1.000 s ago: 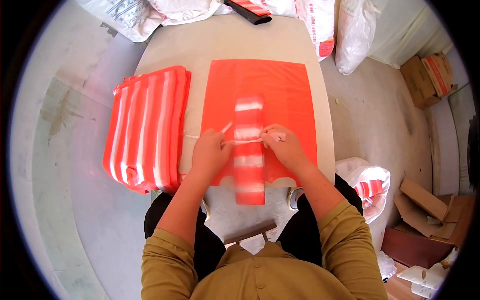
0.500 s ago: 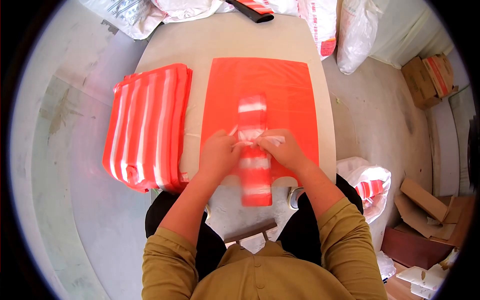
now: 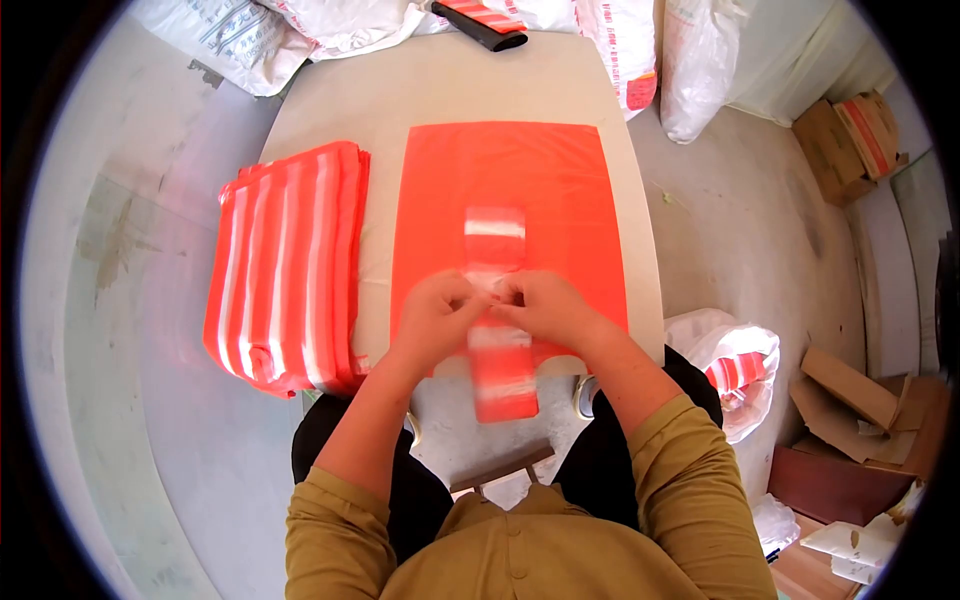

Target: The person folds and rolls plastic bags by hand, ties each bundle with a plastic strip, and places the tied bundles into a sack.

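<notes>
A narrow folded bundle of red and white striped plastic (image 3: 503, 375) stands out above and below my hands, its lower end past the table's near edge. My left hand (image 3: 440, 312) and my right hand (image 3: 543, 308) meet over its middle, both with fingers pinched. A whitish strip shows faintly between them; the fingertips cover most of it. Under the bundle lies a flat red plastic sheet (image 3: 440, 190). Left of my left hand sits a thick stack of red and white striped bags (image 3: 285, 265).
The beige table (image 3: 350, 85) has a black and red roll (image 3: 485, 28) at its far edge, with white sacks (image 3: 350, 22) behind. On the floor at the right are a white bag (image 3: 715, 365) holding striped bundles, an open carton (image 3: 850, 395) and more boxes (image 3: 845, 145).
Both hands have drawn together over the bundle's middle, and the white strip's loose ends no longer show. The view has shifted slightly.
</notes>
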A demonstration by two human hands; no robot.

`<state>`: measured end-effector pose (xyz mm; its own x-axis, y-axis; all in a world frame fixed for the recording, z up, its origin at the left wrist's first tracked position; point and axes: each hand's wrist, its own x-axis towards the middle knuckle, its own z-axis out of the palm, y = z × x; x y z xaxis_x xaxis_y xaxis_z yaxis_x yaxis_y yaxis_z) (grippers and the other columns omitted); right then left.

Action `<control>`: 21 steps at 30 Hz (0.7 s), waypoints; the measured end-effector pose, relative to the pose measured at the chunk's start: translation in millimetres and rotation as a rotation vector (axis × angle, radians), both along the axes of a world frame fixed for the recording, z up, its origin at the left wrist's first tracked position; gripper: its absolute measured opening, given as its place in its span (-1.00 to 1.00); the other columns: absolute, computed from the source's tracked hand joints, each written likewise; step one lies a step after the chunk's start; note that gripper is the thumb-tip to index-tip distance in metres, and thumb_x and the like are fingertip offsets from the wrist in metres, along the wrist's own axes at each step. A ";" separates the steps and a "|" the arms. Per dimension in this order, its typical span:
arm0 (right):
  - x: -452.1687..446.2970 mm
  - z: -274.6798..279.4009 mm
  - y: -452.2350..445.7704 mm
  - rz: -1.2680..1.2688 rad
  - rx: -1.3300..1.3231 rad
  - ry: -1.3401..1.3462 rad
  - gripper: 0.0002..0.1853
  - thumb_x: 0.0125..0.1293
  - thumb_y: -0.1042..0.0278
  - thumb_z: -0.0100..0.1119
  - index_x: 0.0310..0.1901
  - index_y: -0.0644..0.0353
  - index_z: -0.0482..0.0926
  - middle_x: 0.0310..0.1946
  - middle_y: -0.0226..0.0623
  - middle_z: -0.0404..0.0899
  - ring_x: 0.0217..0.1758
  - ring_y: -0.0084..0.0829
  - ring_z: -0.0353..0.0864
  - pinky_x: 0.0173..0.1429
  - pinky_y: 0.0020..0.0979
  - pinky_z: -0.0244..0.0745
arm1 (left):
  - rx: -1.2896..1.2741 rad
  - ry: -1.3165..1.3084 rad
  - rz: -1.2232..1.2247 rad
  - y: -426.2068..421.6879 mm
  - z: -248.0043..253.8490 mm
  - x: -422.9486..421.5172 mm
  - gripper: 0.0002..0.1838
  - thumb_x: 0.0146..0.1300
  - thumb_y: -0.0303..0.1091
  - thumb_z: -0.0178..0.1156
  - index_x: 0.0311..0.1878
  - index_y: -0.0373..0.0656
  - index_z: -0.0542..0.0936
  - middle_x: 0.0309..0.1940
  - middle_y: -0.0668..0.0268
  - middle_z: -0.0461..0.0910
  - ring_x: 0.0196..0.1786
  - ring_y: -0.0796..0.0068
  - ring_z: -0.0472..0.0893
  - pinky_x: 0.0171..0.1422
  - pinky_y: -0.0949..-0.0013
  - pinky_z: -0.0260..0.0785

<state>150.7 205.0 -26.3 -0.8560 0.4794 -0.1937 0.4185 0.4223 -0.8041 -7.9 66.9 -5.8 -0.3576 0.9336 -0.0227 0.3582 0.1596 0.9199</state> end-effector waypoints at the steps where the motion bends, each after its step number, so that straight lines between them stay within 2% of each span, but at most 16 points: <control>1: 1.5 6.7 -2.9 0.005 0.031 -0.009 -0.72 0.40 0.17 0.36 -0.35 0.19 0.64 -0.48 -0.31 0.62 -0.38 -0.44 0.61 -0.25 -0.34 0.50 | 0.003 -0.052 -0.021 -0.8 6.2 3.9 -0.81 0.36 -0.40 0.31 -0.36 -0.30 0.66 -0.41 0.31 0.57 -0.32 0.51 0.54 -0.18 0.33 0.42; 3: 4.3 7.1 -6.4 0.029 0.109 0.021 -0.76 0.39 0.16 0.36 -0.28 0.16 0.66 -0.40 -0.26 0.66 -0.31 -0.30 0.66 -0.20 -0.27 0.53 | 0.009 -0.196 -0.184 -2.6 13.7 10.2 -0.92 0.38 -0.48 0.29 -0.22 -0.30 0.70 -0.35 0.35 0.59 -0.29 0.56 0.53 -0.18 0.41 0.38; 5: 6.9 -1.2 -8.2 0.065 0.205 0.102 -0.77 0.40 0.12 0.30 -0.20 0.11 0.67 -0.28 -0.18 0.72 -0.22 -0.12 0.70 -0.14 -0.19 0.55 | 0.079 -0.316 -0.295 -0.6 17.0 14.9 -0.91 0.39 -0.53 0.27 -0.11 -0.29 0.72 -0.29 0.37 0.60 -0.25 0.59 0.53 -0.15 0.45 0.38; 7: 8.3 2.5 -11.9 -0.001 0.057 0.138 -0.77 0.45 0.14 0.22 -0.17 0.12 0.67 -0.25 -0.14 0.72 -0.17 -0.06 0.70 -0.10 -0.16 0.57 | 0.216 -0.409 -0.347 2.9 19.0 18.2 -0.85 0.41 -0.55 0.24 -0.03 -0.27 0.73 -0.23 0.36 0.62 -0.20 0.61 0.54 -0.10 0.44 0.42; 8: 8.5 5.1 -12.8 -0.034 -0.017 0.156 -0.77 0.48 0.14 0.19 -0.15 0.12 0.67 -0.23 -0.12 0.73 -0.15 -0.04 0.71 -0.08 -0.14 0.58 | 0.159 -0.461 -0.224 4.5 21.3 20.7 -0.85 0.41 -0.55 0.24 -0.03 -0.26 0.73 -0.21 0.35 0.63 -0.17 0.59 0.56 -0.07 0.44 0.44; 10: 9.0 9.6 -12.7 -0.026 0.046 0.135 -0.75 0.52 0.16 0.10 -0.12 0.14 0.67 -0.20 -0.08 0.73 -0.13 -0.01 0.70 -0.04 -0.10 0.58 | 0.045 -0.559 0.024 7.4 25.3 25.1 -0.84 0.43 -0.56 0.22 -0.03 -0.25 0.74 -0.17 0.32 0.64 -0.10 0.56 0.59 0.00 0.44 0.47; 13: 8.2 2.8 -7.3 0.032 0.085 0.153 -0.73 0.55 0.19 0.03 -0.09 0.17 0.67 -0.18 -0.04 0.72 -0.11 0.02 0.69 -0.01 -0.07 0.58 | 0.095 -0.059 -0.006 12.2 -16.3 22.0 -0.84 0.42 -0.55 0.24 -0.01 -0.23 0.74 -0.15 0.34 0.65 -0.13 0.52 0.62 0.01 0.42 0.49; 14: 8.8 -2.8 -5.0 0.055 0.089 0.167 -0.73 0.56 0.21 0.02 -0.08 0.18 0.67 -0.17 -0.02 0.72 -0.10 0.02 0.69 0.00 -0.06 0.58 | 0.065 -0.029 -0.006 11.5 -20.1 21.7 -0.85 0.42 -0.54 0.26 -0.02 -0.23 0.74 -0.17 0.34 0.65 -0.14 0.52 0.62 -0.02 0.42 0.50; 17: 9.7 -15.4 -3.4 0.002 0.051 0.202 -0.76 0.52 0.23 0.12 -0.06 0.21 0.67 -0.17 -0.07 0.73 -0.09 -0.10 0.73 0.00 -0.16 0.60 | -0.003 0.054 -0.002 12.0 -18.9 20.2 -0.86 0.40 -0.50 0.30 -0.03 -0.25 0.73 -0.21 0.35 0.65 -0.20 0.54 0.62 -0.09 0.40 0.50; 19: 10.6 5.0 -5.7 -0.049 -0.159 0.158 -0.82 0.47 0.33 0.18 -0.04 0.22 0.66 -0.17 -0.13 0.73 -0.09 -0.22 0.73 0.01 -0.25 0.61 | -0.015 0.101 0.015 12.8 -26.5 15.1 -0.87 0.40 -0.48 0.33 -0.05 -0.28 0.72 -0.25 0.37 0.66 -0.23 0.58 0.61 -0.14 0.38 0.51; 20: 10.3 12.6 -6.3 -0.072 -0.262 0.135 -0.84 0.44 0.38 0.22 -0.04 0.23 0.66 -0.16 -0.15 0.73 -0.09 -0.28 0.74 0.02 -0.30 0.61 | -0.057 0.029 0.043 13.4 -27.5 14.4 -0.86 0.40 -0.44 0.32 -0.06 -0.28 0.72 -0.25 0.30 0.68 -0.21 0.49 0.64 -0.10 0.35 0.51; 21: 9.1 11.8 -7.2 -0.098 -0.304 0.182 -0.86 0.42 0.43 0.23 -0.07 0.24 0.65 -0.22 -0.27 0.68 -0.16 -0.42 0.65 -0.05 -0.38 0.55 | -0.099 -0.043 0.071 13.9 -27.9 13.5 -0.85 0.41 -0.39 0.31 -0.08 -0.27 0.72 -0.25 0.23 0.70 -0.18 0.40 0.67 -0.07 0.31 0.51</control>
